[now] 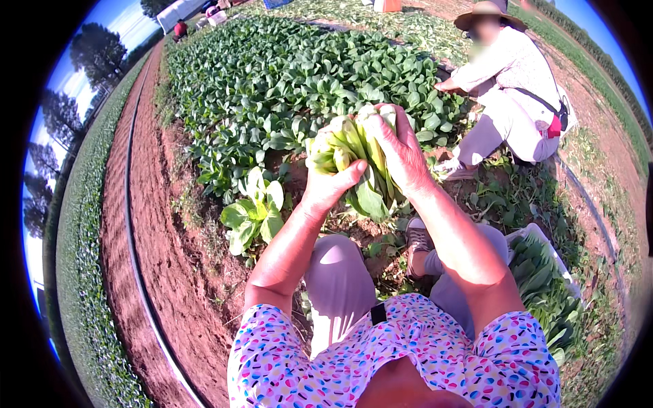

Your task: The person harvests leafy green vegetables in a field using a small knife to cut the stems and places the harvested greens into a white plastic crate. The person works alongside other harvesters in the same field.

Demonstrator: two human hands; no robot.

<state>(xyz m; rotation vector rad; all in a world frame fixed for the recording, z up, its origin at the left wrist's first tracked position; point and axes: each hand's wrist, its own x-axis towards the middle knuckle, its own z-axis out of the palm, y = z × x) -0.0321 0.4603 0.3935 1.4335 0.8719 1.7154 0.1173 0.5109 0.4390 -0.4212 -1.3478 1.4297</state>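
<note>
A bunch of leafy greens (352,140) with pale stalks is held up between my two hands, its cut stem ends uppermost and its leaves hanging below. My left hand (329,181) grips the bunch from the left, with the thumb pressed across the stalks. On the other side, my right hand (400,148) wraps around the stalks near their white bases. The inner stalks and most of my fingers are hidden. Below and left of my left hand, a lighter green leafy plant (255,209) stands at the bed's edge.
Dense rows of leafy greens (306,71) grow ahead. A co-worker (515,86) in a brimmed hat crouches at right, one hand at the plants. A white crate (558,262) of picked greens stands by my right side. A black irrigation hose (130,214) runs along the soil at left.
</note>
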